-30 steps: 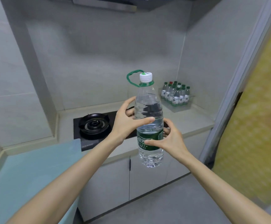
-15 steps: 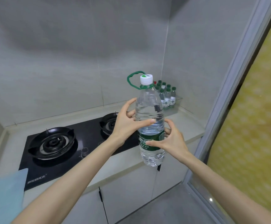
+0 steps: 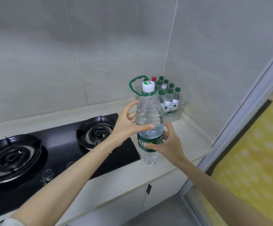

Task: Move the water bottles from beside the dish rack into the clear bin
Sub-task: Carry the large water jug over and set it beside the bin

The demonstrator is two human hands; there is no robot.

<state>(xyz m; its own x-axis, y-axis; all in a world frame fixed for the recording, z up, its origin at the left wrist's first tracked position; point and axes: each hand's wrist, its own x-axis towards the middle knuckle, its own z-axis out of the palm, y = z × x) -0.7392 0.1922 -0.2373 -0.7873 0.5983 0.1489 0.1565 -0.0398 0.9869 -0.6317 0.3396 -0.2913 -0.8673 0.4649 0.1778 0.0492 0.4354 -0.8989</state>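
Head view: A person holds a large water bottle (image 3: 149,121) upright in 2 bare hands above the pale countertop (image 3: 186,132), just right of the black gas hob (image 3: 64,149). The left hand (image 3: 126,126) wraps the clear upper body, thumb laid across the front. The right hand (image 3: 168,144) clasps the green label band (image 3: 148,143), thumb on the label. Whether the base touches the counter cannot be told.

The bottle has a white cap (image 3: 148,85) with a green patch on top, and a green carry loop (image 3: 133,84) stands up from its neck.

Compared with 0.5 s ago, the grasp of both hands is unchanged, but the counter fills more of the picture and the bottle now sits over the counter rather than in front of the cupboard doors. The clear bin (image 3: 182,106) in the far corner looks nearer, and the blue surface at lower left is out of shot.

The bin holds a cluster of small bottles (image 3: 168,99), most with green caps, 1 red and 1 white. It stands just behind and right of the held bottle.

White characters on the large bottle's green band are too blurred to read. The small bottles carry white labels with a dark triangular mark, and their writing is too small to read.
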